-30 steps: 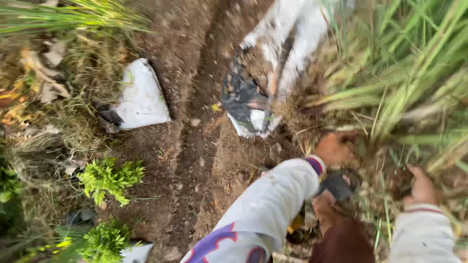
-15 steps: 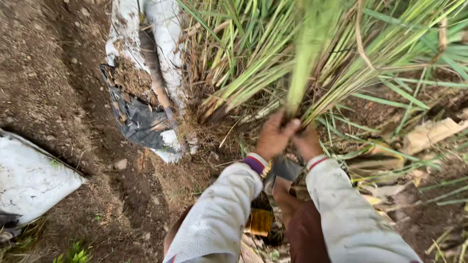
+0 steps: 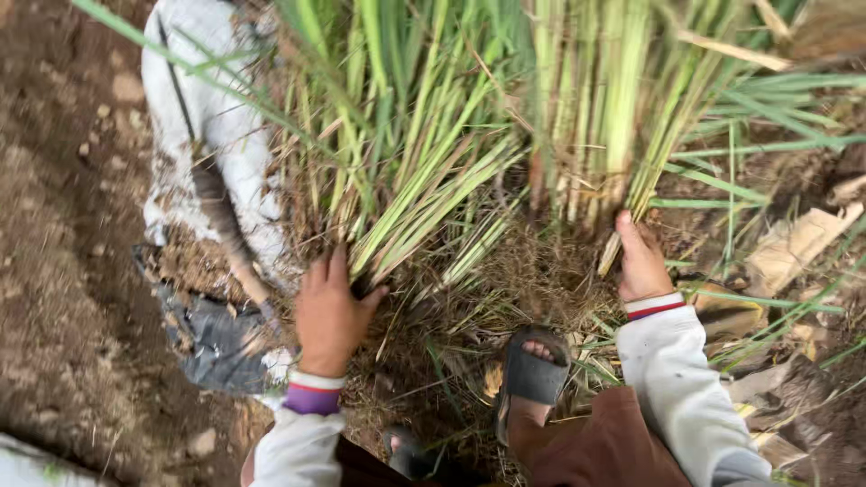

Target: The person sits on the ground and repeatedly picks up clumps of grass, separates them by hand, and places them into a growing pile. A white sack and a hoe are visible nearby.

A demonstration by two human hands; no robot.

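Note:
A tall clump of green grass stalks (image 3: 469,153) grows out of dry brown litter in the middle of the view. My left hand (image 3: 332,311) grips a bundle of stalks at the clump's left base, fingers wrapped around them. At the right base, my right hand (image 3: 640,261) closes around another bunch of stalks near their pale lower ends. Both arms wear white sleeves with coloured cuffs. My foot in a dark sandal (image 3: 534,370) stands between the hands.
A torn white and grey plastic sack (image 3: 212,162) lies on bare brown soil (image 3: 63,271) left of the clump. Dry leaves and husks (image 3: 794,248) lie at the right. A second sandalled foot (image 3: 406,451) shows at the bottom edge.
The view moved closer onto the grass clump. My hands, held together on one bunch half a second ago, have spread apart to the left and right bases of the clump.

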